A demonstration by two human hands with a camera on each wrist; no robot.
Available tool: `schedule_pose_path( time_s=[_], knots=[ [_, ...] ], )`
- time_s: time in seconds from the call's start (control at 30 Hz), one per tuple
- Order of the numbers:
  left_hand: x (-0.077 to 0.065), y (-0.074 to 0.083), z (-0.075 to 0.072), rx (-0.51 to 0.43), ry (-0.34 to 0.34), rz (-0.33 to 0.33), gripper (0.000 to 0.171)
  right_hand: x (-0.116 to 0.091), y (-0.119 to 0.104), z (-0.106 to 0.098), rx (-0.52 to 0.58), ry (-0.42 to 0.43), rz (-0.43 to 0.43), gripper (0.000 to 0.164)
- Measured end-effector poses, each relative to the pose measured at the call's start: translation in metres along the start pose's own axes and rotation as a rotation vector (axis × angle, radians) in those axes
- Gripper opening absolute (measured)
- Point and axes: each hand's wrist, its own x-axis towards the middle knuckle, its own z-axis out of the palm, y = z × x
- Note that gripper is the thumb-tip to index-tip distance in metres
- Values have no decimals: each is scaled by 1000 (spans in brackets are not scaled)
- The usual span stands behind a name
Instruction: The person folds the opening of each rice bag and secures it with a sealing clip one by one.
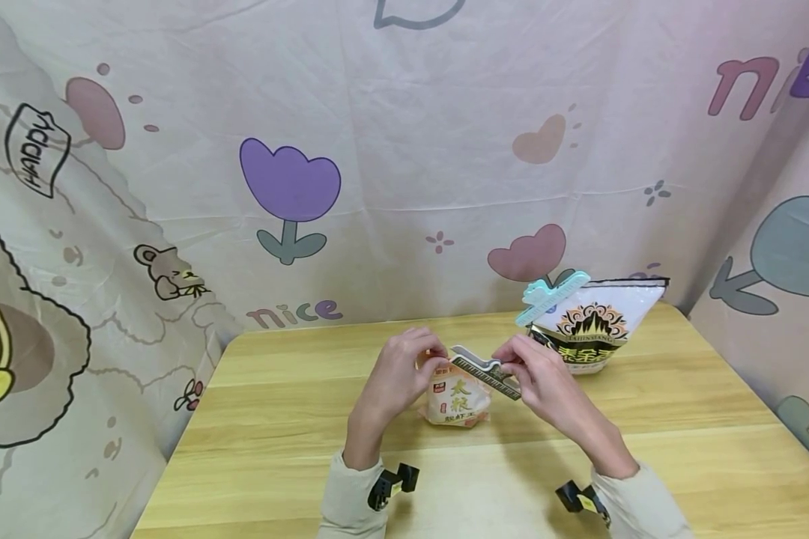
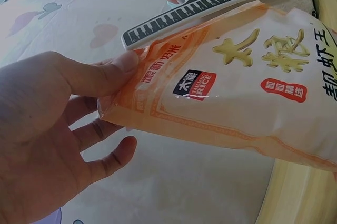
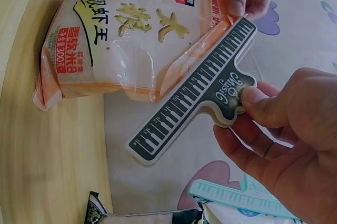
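A small orange-and-white rice bag (image 1: 460, 400) stands on the table. My left hand (image 1: 404, 367) pinches its top corner between thumb and fingers; the other fingers spread loosely below in the left wrist view. My right hand (image 1: 542, 378) grips the handle of a black-and-white bag clip (image 3: 195, 90) printed with piano keys and the word Music. The clip lies slantwise along the bag's top edge, its far end close to my left thumb. In the right wrist view, much of the clip's length extends past the bag's folded top.
Behind my right hand stands a larger white rice bag (image 1: 593, 329) with a turquoise clip (image 1: 553, 296) on its upper left corner. The wooden table (image 1: 270, 427) meets a patterned cloth backdrop (image 1: 404, 150) at the back.
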Motion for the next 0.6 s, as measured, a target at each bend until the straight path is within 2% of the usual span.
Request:
schedule_pose_path(
  time_s=[0.33,0.6],
  knots=[
    [-1,-3,-2,-38,34,-22,8,6,0,8,41,-21,4,23],
    [-4,-8,-7,-67,27,-29,7,9,-2,10,97,-34,29,23]
  ],
)
